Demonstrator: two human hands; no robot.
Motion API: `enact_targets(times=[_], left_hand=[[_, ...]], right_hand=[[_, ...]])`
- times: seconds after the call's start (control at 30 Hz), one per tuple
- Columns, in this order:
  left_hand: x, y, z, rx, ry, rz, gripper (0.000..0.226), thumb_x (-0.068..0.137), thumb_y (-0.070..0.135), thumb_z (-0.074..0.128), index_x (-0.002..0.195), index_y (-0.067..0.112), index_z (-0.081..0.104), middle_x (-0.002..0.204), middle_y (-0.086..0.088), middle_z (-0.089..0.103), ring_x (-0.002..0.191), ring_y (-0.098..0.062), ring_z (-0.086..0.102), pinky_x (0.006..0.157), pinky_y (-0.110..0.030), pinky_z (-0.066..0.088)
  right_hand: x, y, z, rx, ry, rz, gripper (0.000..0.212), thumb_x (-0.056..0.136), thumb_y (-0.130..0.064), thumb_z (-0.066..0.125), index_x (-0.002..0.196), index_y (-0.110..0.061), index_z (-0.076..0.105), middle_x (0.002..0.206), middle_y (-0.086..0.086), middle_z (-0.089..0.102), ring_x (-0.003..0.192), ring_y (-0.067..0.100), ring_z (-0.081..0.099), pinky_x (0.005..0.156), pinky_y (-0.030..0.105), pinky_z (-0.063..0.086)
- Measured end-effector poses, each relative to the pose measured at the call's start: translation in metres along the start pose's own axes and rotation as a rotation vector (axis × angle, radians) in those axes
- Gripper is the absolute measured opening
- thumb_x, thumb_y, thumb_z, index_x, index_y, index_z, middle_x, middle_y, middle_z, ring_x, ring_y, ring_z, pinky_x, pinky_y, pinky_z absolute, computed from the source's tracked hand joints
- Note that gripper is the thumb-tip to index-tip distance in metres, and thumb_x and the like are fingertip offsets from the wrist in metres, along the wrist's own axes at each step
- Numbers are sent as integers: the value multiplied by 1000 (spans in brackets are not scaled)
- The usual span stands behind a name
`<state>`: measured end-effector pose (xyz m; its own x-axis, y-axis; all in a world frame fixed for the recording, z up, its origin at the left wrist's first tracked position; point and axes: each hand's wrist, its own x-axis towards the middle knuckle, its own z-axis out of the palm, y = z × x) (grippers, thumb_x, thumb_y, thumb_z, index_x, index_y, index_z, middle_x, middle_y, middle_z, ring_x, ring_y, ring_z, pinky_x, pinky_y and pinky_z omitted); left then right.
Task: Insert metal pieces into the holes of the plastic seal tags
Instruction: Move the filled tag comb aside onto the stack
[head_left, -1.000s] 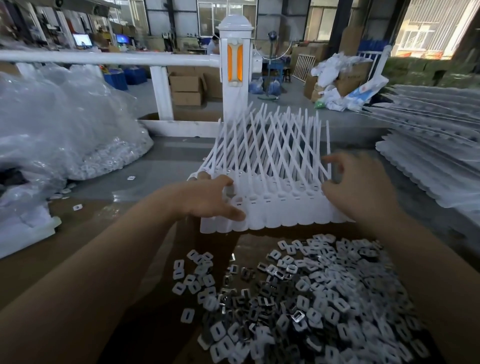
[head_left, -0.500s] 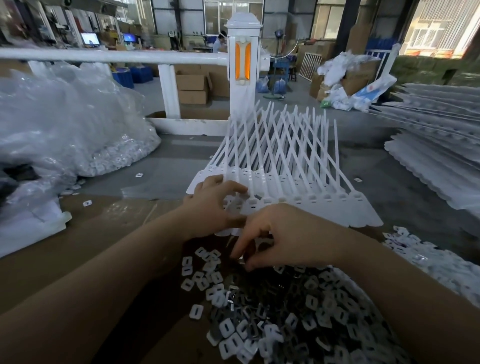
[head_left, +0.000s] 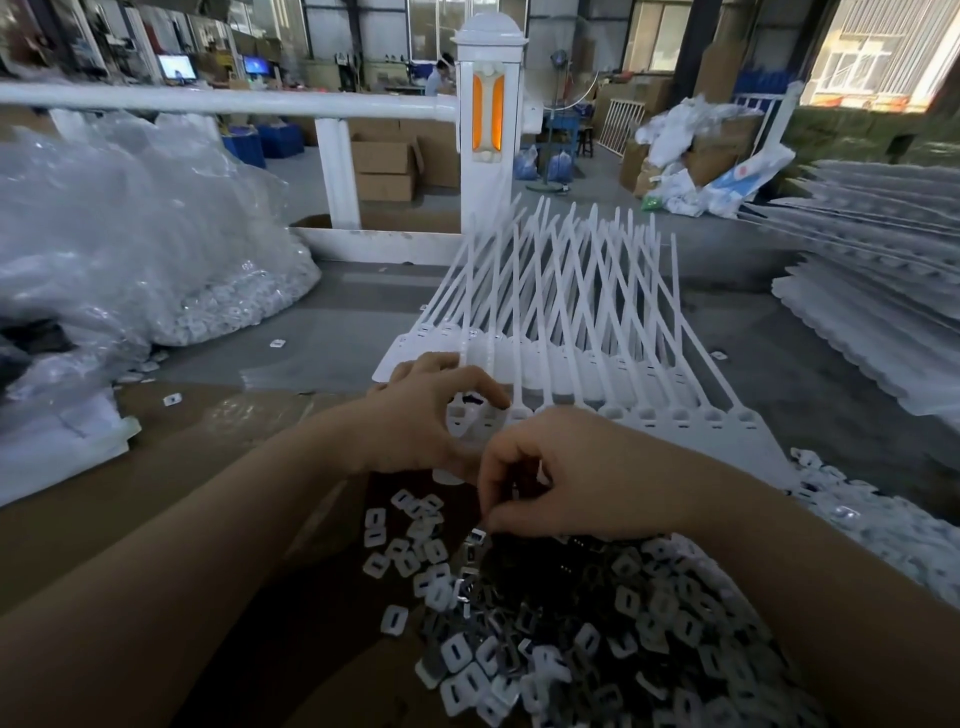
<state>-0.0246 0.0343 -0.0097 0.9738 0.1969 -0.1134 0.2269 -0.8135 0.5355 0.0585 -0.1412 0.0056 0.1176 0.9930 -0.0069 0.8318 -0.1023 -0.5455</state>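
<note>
Seal tags mostly looked unfilled; left hand gripped their near-left end, right hand curled, pinching in the metal pieces, contents hidden.

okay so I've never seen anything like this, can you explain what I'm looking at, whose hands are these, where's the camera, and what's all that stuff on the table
There is no machine: a person is working with bare hands, and one wide-angle camera on their head looks forward and down, so both forearms reach in from below. In front lies a sheet of white plastic seal tags, joined side by side, their long straps fanning away. Nearer the person is a heap of small metal pieces with slots. The left hand holds the near edge of the tags. The right hand hangs curled over the heap; its fingertips seem to pinch one piece, though that is hard to see. Clear plastic bags sit on the left.
</note>
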Motion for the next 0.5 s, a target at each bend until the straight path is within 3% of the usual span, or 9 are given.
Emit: enact_targets(times=[0.07,0.17,0.23,0.3,0.37,0.5], left_hand=[[-3,0,-4,65,-33,9,76,38,72,72,109,71,44,153,11,20,143,-17,9,113,-55,19],[-6,0,-12,131,-23,-7,69,44,72,78,105,74,45,146,13,24,138,-20,16,111,-55,23],[-5,-1,-18,59,96,23,53,56,61,82,102,67,55,133,14,36,126,-13,29,104,-44,32],[-4,0,-20,-69,227,88,29,69,48,80,94,53,67,113,21,56,105,1,48,86,-24,41],[-3,3,-21,-246,253,115,7,80,34,76,86,37,74,92,20,71,85,6,61,67,-9,44],[-1,11,-14,-374,229,120,7,86,25,72,83,31,74,82,15,74,77,3,67,63,-4,45]], right_hand=[[-1,3,-4,89,99,52,10,84,-27,72,80,-33,66,79,-23,67,74,-6,63,69,10,49],[-1,11,-9,284,310,156,10,86,-21,71,83,-30,69,80,-16,72,74,-1,67,67,14,52],[-1,15,-11,350,412,194,13,88,-17,69,83,-29,70,79,-12,73,74,4,67,61,11,49],[-1,18,-11,391,455,222,17,90,-13,66,83,-28,69,79,-10,74,76,6,68,59,12,49],[-1,19,-11,411,473,233,20,91,-9,63,84,-27,69,79,-9,74,75,3,68,60,11,49],[1,17,-10,387,487,221,22,91,-6,62,85,-26,69,79,-9,74,76,0,68,60,9,47]])
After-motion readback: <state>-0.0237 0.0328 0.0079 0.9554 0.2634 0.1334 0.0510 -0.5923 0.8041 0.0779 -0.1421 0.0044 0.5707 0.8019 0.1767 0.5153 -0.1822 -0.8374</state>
